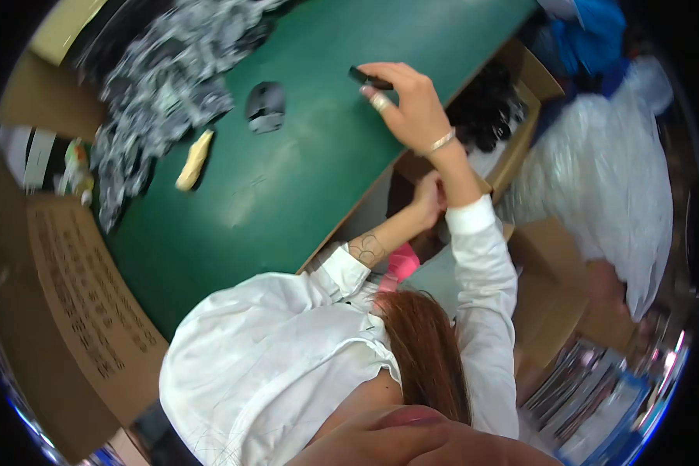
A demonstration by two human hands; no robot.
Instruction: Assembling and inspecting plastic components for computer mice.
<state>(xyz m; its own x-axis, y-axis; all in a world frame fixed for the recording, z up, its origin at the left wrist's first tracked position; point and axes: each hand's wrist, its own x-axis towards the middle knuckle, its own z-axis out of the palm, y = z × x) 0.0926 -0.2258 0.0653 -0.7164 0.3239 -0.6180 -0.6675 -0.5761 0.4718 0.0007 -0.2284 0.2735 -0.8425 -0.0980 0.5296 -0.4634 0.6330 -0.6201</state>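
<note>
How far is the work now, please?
Done: one dark round piece already lies on the green table. In hand: the right hand holds a small dark item above the table; the left hand is at the cardboard box. Left: more dark items lie in the box.

right hand (412, 105) grips a small, perhaps black object (369, 78) over green table (303, 163).

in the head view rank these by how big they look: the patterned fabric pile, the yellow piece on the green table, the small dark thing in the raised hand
1. Patterned fabric pile, by far the largest.
2. Yellow piece.
3. Small dark thing in the right hand; it is partly hidden by the fingers, so its place against the yellow piece is unsure.
</note>
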